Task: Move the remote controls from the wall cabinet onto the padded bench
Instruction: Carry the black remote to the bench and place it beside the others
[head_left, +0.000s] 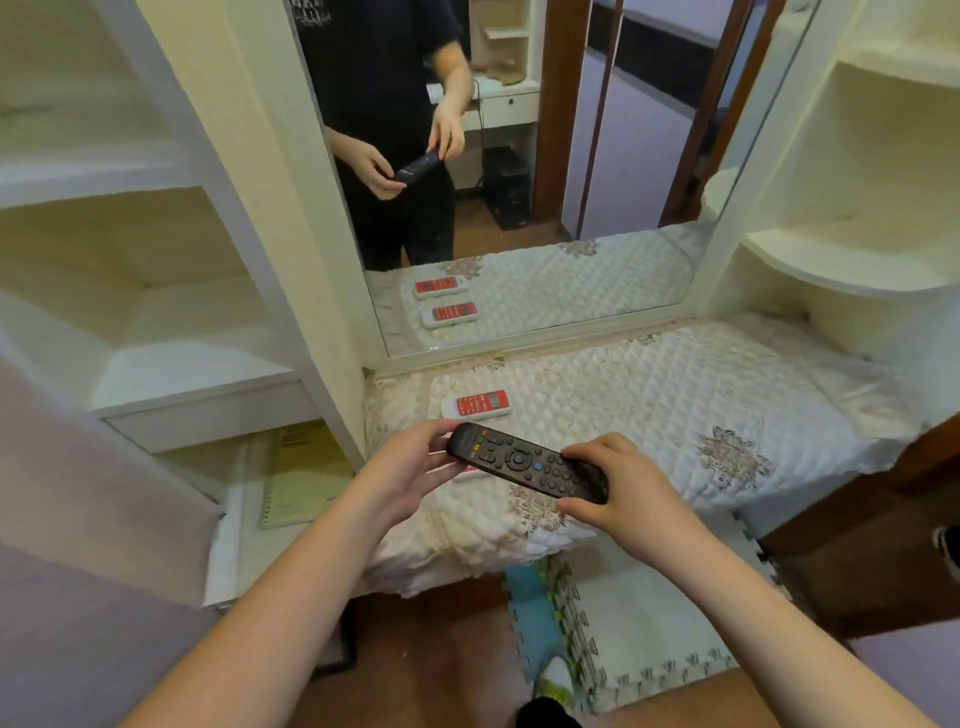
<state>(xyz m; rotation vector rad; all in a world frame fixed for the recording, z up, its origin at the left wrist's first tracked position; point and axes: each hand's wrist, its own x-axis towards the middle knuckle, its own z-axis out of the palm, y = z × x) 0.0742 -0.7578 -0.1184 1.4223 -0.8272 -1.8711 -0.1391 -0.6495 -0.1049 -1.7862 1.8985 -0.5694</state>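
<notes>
Both grips closed on the black remote (524, 462): left hand (410, 467) pinching the top end, right hand (618, 488) clamping the bottom end, keeping it level, buttons up. Held above the counter (649, 395), just in front of the red remote (477, 404) already lying there. Probably about to be set down beside it.

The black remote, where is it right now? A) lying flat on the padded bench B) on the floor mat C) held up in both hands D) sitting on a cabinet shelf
C: the black remote is held above the padded bench, with the left hand gripping one end and the right hand gripping the other, while a red and white remote lies on the bench behind it.
</notes>
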